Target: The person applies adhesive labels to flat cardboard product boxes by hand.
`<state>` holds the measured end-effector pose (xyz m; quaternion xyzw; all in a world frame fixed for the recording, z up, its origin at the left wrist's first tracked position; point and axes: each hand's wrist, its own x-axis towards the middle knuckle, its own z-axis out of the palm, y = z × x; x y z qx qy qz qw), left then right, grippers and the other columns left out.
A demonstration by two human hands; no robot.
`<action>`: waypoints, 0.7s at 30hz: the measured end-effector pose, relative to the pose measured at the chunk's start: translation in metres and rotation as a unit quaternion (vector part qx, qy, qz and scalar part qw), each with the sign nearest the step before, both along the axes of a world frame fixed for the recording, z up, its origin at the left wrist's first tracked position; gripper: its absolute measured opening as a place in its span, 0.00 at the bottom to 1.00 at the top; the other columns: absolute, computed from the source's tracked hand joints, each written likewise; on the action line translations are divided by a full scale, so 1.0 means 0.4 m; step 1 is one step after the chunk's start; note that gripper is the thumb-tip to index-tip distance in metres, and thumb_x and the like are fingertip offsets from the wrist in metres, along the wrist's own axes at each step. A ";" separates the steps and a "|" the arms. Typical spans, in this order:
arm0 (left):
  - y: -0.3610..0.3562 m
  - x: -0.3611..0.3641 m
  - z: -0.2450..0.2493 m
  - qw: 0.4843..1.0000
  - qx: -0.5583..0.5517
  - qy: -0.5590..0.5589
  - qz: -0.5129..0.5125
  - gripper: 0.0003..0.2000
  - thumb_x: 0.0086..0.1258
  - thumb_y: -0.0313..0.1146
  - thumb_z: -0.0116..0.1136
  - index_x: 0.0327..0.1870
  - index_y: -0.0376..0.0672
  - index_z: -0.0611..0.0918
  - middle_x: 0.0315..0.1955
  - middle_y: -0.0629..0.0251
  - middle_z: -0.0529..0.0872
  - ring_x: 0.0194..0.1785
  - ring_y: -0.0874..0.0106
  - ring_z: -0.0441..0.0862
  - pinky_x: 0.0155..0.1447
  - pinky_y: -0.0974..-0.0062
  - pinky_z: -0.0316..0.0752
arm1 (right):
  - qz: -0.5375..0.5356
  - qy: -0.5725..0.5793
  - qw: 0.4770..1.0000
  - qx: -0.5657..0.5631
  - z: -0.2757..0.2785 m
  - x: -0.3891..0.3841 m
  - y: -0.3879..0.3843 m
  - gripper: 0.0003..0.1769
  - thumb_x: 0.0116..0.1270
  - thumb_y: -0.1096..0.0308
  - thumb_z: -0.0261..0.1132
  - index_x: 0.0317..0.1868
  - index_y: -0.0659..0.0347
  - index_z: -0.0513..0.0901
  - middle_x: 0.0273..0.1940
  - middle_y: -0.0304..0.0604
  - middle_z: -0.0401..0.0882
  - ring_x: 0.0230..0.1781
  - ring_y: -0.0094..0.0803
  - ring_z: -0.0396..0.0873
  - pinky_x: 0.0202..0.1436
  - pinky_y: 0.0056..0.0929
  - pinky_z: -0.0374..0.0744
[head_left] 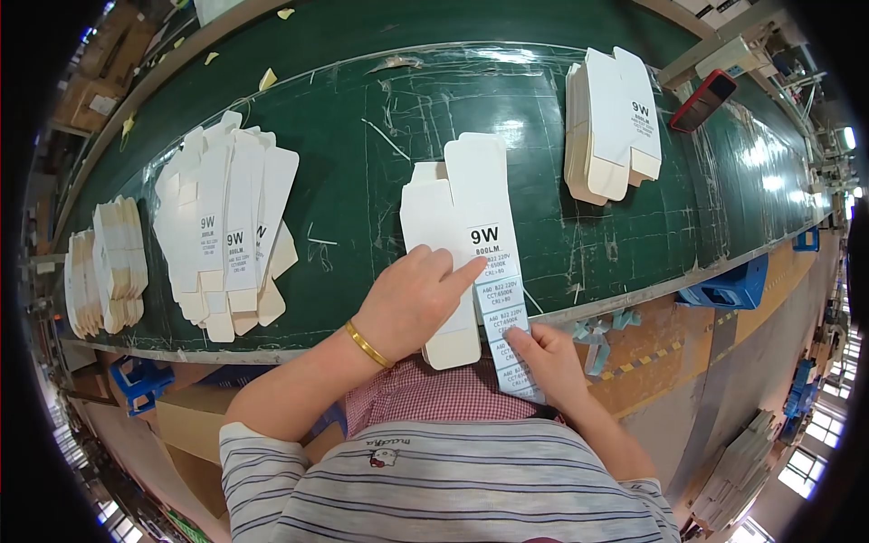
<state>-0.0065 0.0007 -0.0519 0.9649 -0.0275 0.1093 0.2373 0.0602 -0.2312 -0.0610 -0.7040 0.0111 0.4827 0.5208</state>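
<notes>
A striped shirt [471,480] is nearest. At the bench's [353,208] near edge, the right hand [552,362] pinches a label strip [500,296]; the left hand [407,299], curled, touches its far end on a white carton [439,222]; whether it grips, I cannot tell.

1. The top is a pale grey-white shirt [507,493] with thin dark horizontal stripes.
2. Its left sleeve [260,475] is striped too, ending near the elbow.
3. Left of centre, a small cartoon print [383,459] with red touches carries dark lettering [389,442].
4. A gold-coloured bangle [367,345] circles the left hand's [407,303] wrist.
5. Red-and-white checked cloth [430,395] covers the lap.
</notes>
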 end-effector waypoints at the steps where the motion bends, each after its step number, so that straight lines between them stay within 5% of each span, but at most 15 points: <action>1: -0.003 0.000 0.004 1.000 0.010 -0.003 0.001 0.20 0.60 0.24 0.62 0.56 0.44 0.84 0.27 0.66 0.73 0.32 0.68 0.73 0.36 0.70 0.73 | -0.002 0.003 1.000 0.005 0.003 -0.008 -0.014 0.13 0.73 0.65 0.65 0.39 0.70 0.84 0.31 0.34 0.84 0.27 0.14 0.76 0.28 0.17 0.73; 9: -0.026 -0.019 0.012 0.991 0.116 -0.053 -0.044 0.18 0.60 0.31 0.62 0.53 0.45 0.84 0.27 0.68 0.72 0.32 0.70 0.73 0.33 0.73 0.71 | -0.003 0.020 0.999 0.038 -0.009 -0.049 -0.118 0.16 0.74 0.61 0.65 0.39 0.70 0.83 0.31 0.35 0.83 0.27 0.15 0.74 0.29 0.18 0.73; 17: -0.078 0.045 -0.002 0.988 0.134 -0.074 -0.019 0.22 0.59 0.39 0.67 0.53 0.40 0.82 0.36 0.64 0.78 0.38 0.67 0.77 0.44 0.70 0.76 | 0.015 -0.019 0.998 0.054 0.009 -0.070 -0.137 0.15 0.73 0.62 0.65 0.39 0.69 0.84 0.30 0.33 0.82 0.27 0.15 0.74 0.30 0.18 0.73; 21: -0.081 0.056 -0.027 0.974 0.190 -0.072 -0.098 0.06 0.56 0.30 0.60 0.31 0.40 0.81 0.28 0.63 0.78 0.35 0.66 0.79 0.40 0.70 0.78 | 0.019 -0.031 0.997 0.071 0.034 -0.078 -0.128 0.14 0.73 0.63 0.65 0.39 0.69 0.84 0.29 0.33 0.81 0.27 0.15 0.73 0.30 0.19 0.72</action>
